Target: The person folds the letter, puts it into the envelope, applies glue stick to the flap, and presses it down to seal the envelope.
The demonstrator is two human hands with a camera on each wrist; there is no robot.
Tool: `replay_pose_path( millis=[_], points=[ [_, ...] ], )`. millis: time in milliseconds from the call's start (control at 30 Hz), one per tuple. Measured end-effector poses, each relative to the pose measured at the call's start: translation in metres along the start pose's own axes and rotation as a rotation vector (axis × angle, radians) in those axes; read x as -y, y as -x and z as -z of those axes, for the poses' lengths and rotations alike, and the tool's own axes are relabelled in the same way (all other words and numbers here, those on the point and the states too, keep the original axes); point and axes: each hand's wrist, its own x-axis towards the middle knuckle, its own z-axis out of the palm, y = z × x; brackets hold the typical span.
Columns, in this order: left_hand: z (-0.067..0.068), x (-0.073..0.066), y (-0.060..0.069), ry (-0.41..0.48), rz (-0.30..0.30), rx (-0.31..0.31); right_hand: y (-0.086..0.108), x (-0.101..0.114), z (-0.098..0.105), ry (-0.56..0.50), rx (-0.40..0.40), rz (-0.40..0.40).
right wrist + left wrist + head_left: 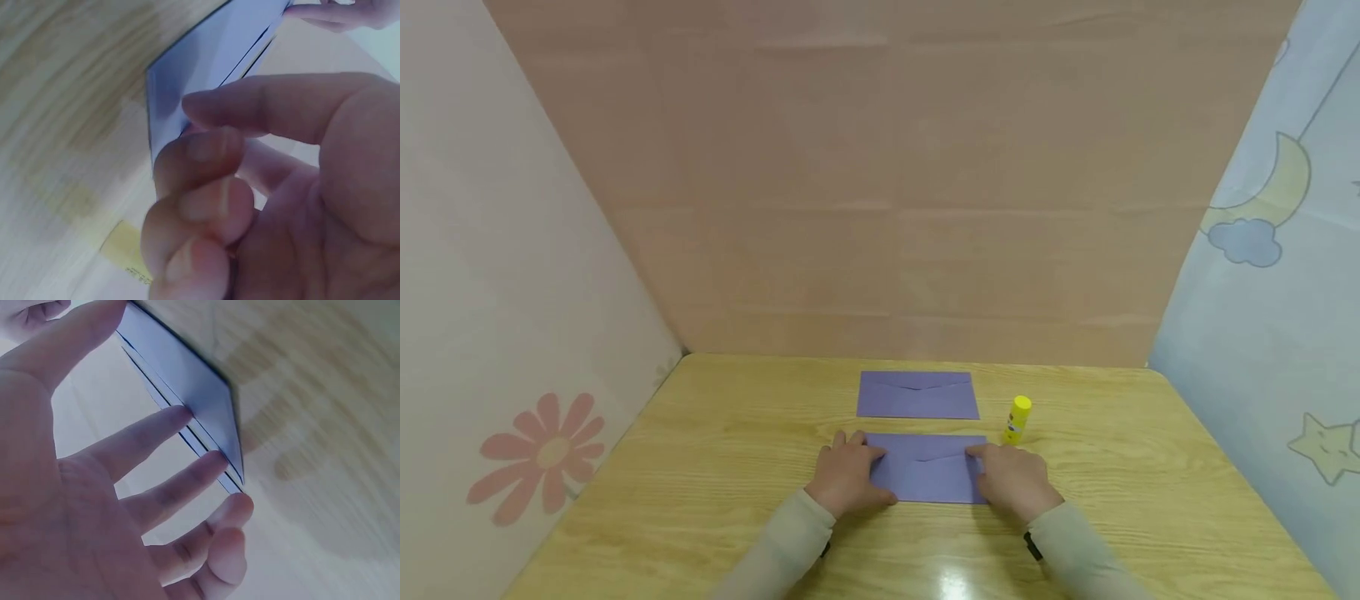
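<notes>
A purple envelope (pixel 930 479) lies on the table with its flap side up, level between both hands. My left hand (pixel 847 477) rests at its left end, fingers spread along the flap and thumb at the near edge. In the left wrist view, the straight fingers (pixel 159 434) touch the envelope's edge. At the right end, my right hand (pixel 1017 477) presses the flap's corner with an extended index finger. Its other fingers (pixel 197 206) are curled, with nothing seen inside them. Behind lies a second purple envelope (pixel 917 402), flap side up too.
A yellow glue stick (pixel 1018 419) stands capped just beyond the right hand. The wooden table (pixel 737 417) ends at a brown paper backdrop (pixel 887 208). Patterned side panels (pixel 1240 375) flank it on the left and right.
</notes>
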Motion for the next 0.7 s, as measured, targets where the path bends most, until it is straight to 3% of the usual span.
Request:
replay_pose_path(
  millis=[167,433,700],
  points=[
    [0.004,-0.002,0.001,0.001,-0.005,-0.005,0.0,0.004,-0.004,0.03,-0.045,0.018],
    [0.003,-0.007,0.002,0.0,-0.022,0.0,0.004,0.018,-0.019,0.168,-0.23,0.11],
    [-0.002,-0.018,-0.002,-0.039,-0.057,-0.001,0.003,0.035,-0.023,0.147,-0.25,0.221]
  ],
)
